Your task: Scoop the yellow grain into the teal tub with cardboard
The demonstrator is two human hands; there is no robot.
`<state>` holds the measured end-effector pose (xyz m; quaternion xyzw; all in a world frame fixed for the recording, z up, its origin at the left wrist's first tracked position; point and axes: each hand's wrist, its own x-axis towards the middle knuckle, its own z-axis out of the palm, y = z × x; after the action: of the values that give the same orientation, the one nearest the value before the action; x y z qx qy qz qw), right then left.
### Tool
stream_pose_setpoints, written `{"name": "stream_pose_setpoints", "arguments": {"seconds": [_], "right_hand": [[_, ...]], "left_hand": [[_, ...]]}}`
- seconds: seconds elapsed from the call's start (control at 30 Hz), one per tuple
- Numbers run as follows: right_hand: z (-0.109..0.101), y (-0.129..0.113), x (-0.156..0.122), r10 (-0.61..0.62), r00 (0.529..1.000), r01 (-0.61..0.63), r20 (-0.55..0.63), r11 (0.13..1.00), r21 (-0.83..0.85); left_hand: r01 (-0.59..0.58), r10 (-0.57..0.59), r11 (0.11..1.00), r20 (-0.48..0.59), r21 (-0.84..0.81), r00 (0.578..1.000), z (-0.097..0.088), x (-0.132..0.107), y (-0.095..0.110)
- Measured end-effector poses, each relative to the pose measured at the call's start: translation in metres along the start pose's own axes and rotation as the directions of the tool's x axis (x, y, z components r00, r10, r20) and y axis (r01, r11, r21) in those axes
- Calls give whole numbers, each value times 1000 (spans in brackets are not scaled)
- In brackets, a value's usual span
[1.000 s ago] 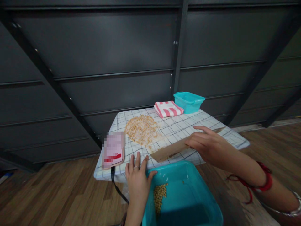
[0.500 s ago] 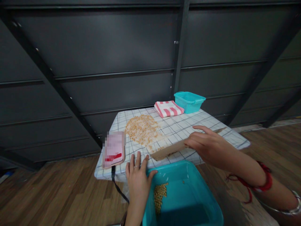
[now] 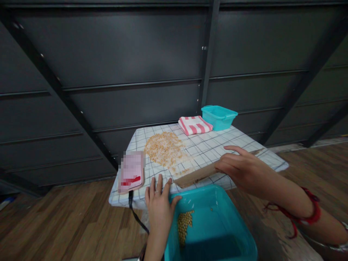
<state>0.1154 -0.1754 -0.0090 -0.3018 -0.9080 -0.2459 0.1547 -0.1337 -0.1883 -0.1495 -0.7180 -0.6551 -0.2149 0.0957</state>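
Observation:
A pile of yellowish beans (image 3: 164, 148) lies on a small table with a checked white cloth (image 3: 206, 146). My right hand (image 3: 239, 169) grips a long strip of brown cardboard (image 3: 194, 176) that stands on edge across the near side of the cloth. My left hand (image 3: 160, 203) rests at the table's near edge, fingers spread on the cloth and thumb on the rim of a big teal tub (image 3: 217, 224) held below that edge. A small heap of beans (image 3: 184, 224) lies inside the tub.
At the table's far end sit a folded red-and-white striped cloth (image 3: 194, 125) and a small teal tub (image 3: 219, 117). A pink phone (image 3: 131, 172) with a dark strap lies at the near left corner. Dark metal panels stand behind; wooden floor surrounds the table.
The cardboard strip has slid slightly toward the near edge and the tub. My left hand and the tub have stayed where they were.

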Motion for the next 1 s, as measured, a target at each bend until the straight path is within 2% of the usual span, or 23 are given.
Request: {"name": "stream_pose_setpoints", "arguments": {"seconds": [0.27,0.67,1.0], "right_hand": [[-1,0,0,-17,999,17,31,1000,7],[-6,0,-7,38,999,-41,29,996,82],[-7,0,-9,41,998,-44,41,996,80]], "left_hand": [[29,-29,1000,24,3,999,-11,2,7],[28,-28,1000,23,6,999,-11,2,8],[33,-33,999,7,4,999,-8,1,6]]}}
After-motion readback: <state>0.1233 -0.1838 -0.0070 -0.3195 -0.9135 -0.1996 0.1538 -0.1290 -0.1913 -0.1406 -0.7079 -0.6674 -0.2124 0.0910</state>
